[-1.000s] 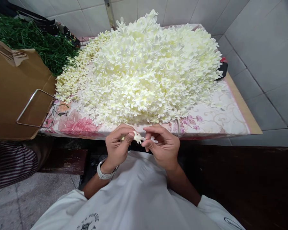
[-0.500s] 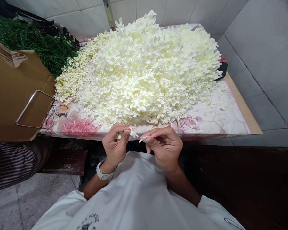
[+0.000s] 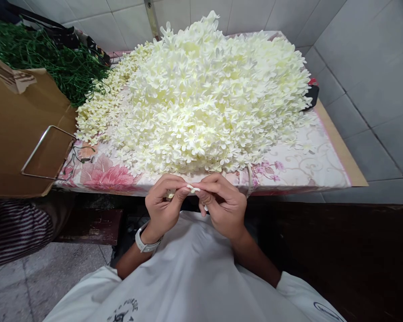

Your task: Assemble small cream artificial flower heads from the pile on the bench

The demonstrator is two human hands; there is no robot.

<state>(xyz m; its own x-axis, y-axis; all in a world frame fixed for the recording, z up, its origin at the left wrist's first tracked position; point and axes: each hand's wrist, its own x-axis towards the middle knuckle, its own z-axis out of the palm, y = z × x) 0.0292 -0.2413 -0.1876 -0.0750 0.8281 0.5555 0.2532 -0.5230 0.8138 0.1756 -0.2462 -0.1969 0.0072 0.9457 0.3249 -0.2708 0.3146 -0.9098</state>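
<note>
My left hand (image 3: 165,200) and my right hand (image 3: 222,201) meet fingertip to fingertip at the table's front edge. A small white artificial flower (image 3: 192,189) is pinched between them, its shape mostly covered by fingers and thumbs. Both hands are closed on it. A bit more pale flower (image 3: 170,194) shows inside the curled fingers of my left hand. Below my right fingers a white petal tip (image 3: 206,208) peeks out. Just beyond the hands rises a large heap of loose white flowers (image 3: 201,98).
Smaller cream flowers (image 3: 96,114) lie left of the heap, beside tangled green plastic stems (image 3: 50,62). A cardboard box (image 3: 23,134) with a bent metal wire frame (image 3: 36,150) stands at left. A black object (image 3: 311,97) sits at the right edge of the floral tablecloth (image 3: 322,167).
My right hand has moved left and my left hand slightly right, so the fingertips that were apart now touch. The white flower pieces they held separately are now together.
</note>
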